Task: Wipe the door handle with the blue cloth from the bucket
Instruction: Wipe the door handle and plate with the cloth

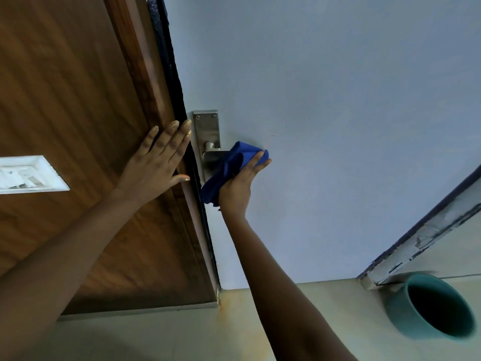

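Right hand (238, 185): fingers (256, 162) curled around blue cloth (229, 170), closed on it, thumb side toward the pale door. Cloth bunched between fingertips and palm; upper fold over the outer end of the door handle (214, 154), lower tail hanging past the heel of the hand toward the door edge. Cloth touching the lever; only the lever's inner stub and round neck visible, rest hidden under fabric. Contact of fingertips with metal: cannot tell, cloth in between.

Left hand (158, 160): fingers spread wide, flat against the wooden door frame (145, 74), holding nothing. Fingertips just beside the top of the steel backplate (207, 131), apart from it across the dark gap. Thumb pointing toward the plate's lower part.

Further out: pale blue-grey door (338, 113) bearing the plate, two screws at plate top. White switch plate (28, 174) on the wood panel, well left of the left hand. Teal bucket (429, 308) on the floor (260, 321) at lower right, well apart from both hands, interior dark, contents not discernible. Chipped white trim (421, 238) running diagonally just above the bucket.
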